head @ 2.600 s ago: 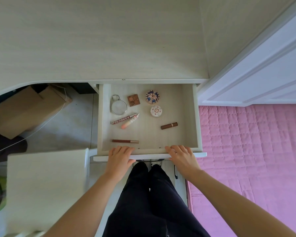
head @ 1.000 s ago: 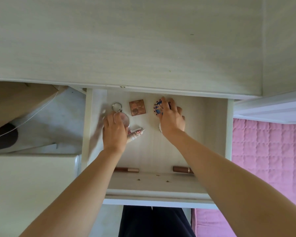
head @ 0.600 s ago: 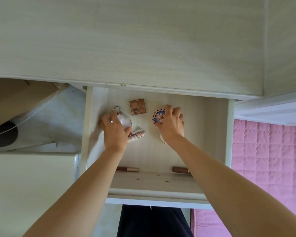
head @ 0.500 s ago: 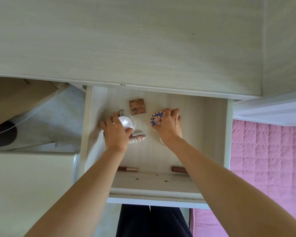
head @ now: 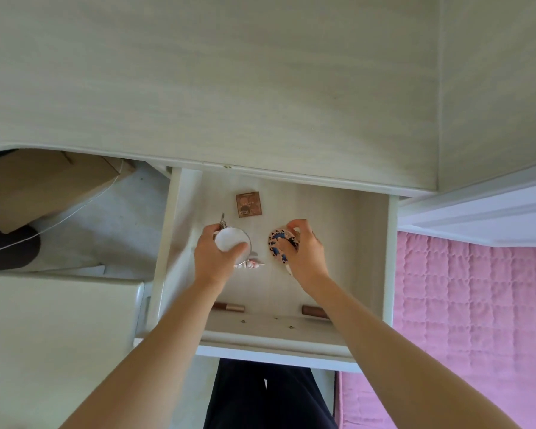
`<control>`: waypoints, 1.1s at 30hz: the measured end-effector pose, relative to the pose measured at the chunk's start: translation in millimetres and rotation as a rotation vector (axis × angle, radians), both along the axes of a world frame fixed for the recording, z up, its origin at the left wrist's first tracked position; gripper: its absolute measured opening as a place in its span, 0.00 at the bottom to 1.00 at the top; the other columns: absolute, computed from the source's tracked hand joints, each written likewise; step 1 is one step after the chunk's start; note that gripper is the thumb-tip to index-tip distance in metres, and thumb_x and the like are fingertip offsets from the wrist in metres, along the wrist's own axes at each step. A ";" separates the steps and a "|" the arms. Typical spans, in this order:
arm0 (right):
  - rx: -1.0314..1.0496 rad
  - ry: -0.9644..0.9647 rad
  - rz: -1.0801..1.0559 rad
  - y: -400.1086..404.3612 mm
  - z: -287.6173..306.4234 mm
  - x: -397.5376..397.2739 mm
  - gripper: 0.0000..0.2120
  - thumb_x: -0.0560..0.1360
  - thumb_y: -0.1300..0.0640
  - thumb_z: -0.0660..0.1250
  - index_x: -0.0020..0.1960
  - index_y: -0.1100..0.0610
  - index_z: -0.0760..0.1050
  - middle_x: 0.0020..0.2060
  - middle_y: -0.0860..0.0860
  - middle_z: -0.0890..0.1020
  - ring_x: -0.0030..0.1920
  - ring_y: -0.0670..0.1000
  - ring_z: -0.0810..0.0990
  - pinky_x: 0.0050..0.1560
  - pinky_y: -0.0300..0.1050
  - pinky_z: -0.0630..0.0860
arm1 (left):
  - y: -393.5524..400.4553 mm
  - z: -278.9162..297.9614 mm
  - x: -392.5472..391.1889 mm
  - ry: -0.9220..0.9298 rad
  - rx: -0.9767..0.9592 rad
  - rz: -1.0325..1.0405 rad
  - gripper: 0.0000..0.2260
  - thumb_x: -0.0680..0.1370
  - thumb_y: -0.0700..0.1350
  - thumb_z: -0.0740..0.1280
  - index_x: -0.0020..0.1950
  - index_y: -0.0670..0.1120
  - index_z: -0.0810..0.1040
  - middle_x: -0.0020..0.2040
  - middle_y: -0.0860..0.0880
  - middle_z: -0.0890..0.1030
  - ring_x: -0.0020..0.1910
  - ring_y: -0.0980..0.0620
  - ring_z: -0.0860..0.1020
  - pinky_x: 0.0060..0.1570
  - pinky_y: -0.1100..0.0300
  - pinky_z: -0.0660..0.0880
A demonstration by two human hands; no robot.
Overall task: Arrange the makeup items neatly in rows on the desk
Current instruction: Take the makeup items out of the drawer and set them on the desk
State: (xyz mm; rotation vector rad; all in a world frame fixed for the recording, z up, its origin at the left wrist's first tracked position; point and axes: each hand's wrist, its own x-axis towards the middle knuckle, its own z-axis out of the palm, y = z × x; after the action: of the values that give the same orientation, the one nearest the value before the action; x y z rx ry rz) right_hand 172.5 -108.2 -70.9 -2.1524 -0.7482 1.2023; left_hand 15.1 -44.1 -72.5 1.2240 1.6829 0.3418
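Now that both hands have lifted their picks off the drawer (head: 180,230) floor vs ~0.5 s ago, pickup phase looks done for these two; next prob carry up to the desk (head: 229,88), which has no makeup on it yet, so task is barely started.

Left hand (head: 212,258): fingers curled round the round mirror (head: 232,243), white face up, keyring end pointing to the back. Right hand (head: 304,252): fingers and thumb pinching the patterned compact (head: 279,243), tilted on edge; a 2nd pale round thing seems tucked under the palm, can't tell for sure.

In the drawer: brown square palette (head: 248,204) at the back, pink-tipped tube (head: 254,264) just beside the left hand, two brown tubes (head: 229,307) (head: 314,311) near the front wall, partly hidden by forearms.
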 end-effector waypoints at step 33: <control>0.200 0.085 -0.266 114.8 158.6 -0.9 0.16 0.79 0.57 0.62 0.67 0.53 0.68 0.57 0.51 0.77 0.54 0.50 0.78 0.42 0.36 0.75 | 140.6 147.9 -11.9 -0.400 0.032 0.073 0.24 0.66 0.39 0.78 0.59 0.50 0.75 0.52 0.51 0.79 0.47 0.56 0.79 0.45 0.61 0.76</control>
State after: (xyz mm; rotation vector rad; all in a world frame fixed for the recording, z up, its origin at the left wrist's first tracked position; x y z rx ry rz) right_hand 171.6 6.6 87.7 -1.9510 -0.5039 1.0273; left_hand 3.3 96.5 75.4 1.0370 1.3811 0.6172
